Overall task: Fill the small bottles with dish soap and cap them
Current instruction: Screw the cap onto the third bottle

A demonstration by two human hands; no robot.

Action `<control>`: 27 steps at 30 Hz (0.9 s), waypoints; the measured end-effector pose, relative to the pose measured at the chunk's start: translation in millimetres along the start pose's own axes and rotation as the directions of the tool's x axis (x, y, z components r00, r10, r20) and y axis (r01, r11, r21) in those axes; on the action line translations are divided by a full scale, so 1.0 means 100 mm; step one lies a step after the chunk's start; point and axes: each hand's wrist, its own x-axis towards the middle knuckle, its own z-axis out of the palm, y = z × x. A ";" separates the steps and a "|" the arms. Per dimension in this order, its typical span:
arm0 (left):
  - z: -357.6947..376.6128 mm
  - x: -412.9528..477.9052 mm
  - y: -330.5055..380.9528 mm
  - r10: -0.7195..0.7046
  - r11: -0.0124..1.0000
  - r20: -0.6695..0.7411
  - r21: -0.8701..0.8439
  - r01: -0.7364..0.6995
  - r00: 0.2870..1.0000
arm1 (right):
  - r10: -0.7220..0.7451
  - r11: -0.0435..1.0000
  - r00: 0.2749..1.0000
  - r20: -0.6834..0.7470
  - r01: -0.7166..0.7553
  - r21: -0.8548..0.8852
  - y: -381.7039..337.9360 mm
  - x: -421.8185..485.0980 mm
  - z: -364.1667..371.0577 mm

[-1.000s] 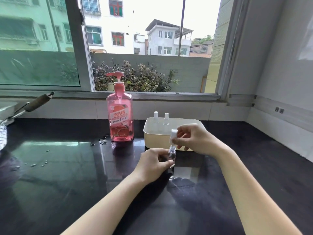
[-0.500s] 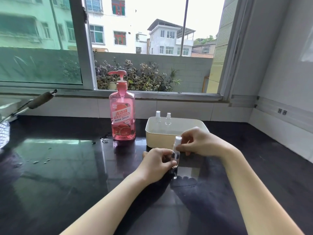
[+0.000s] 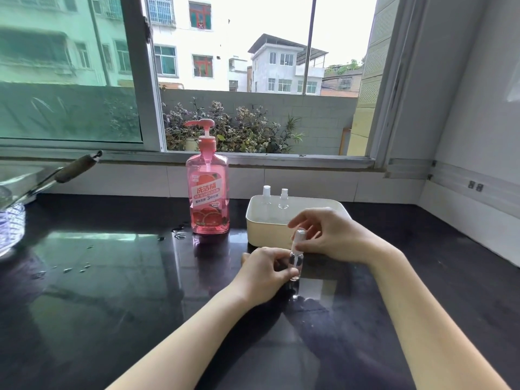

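On the dark table (image 3: 112, 291), the pink dish soap pump bottle (image 3: 207, 198) stands untouched beside the cream tray (image 3: 270, 235), where two capped bottles wait. In front of the tray, the left hand (image 3: 267, 273) grips the small clear bottle (image 3: 296, 263) upright. The white spray cap (image 3: 298, 237), lifted clear a second ago, now sits back on its neck, and the right hand (image 3: 329, 235) has loosened, fingers spread just beside it (so capping looks done). Whether soap is inside is hard to tell.

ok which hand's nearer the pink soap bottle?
Left. The left hand sits below-right of the pink soap bottle; the right hand is farther right, in front of the tray.
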 end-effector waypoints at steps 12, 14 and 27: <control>0.01 0.00 -0.01 -0.027 1.000 -0.021 -0.004 0.027 0.999 | 0.008 0.951 0.994 -0.110 -0.042 -0.306 0.00 0.08 0.22; 0.01 0.01 -0.01 -0.032 0.999 -0.017 -0.009 0.032 0.999 | 0.018 0.950 0.996 -0.087 -0.044 -0.309 0.00 0.06 0.17; 0.01 0.00 0.02 -0.030 0.999 -0.026 0.033 0.031 0.999 | 0.004 0.940 0.994 -0.111 -0.042 -0.338 0.00 0.07 0.18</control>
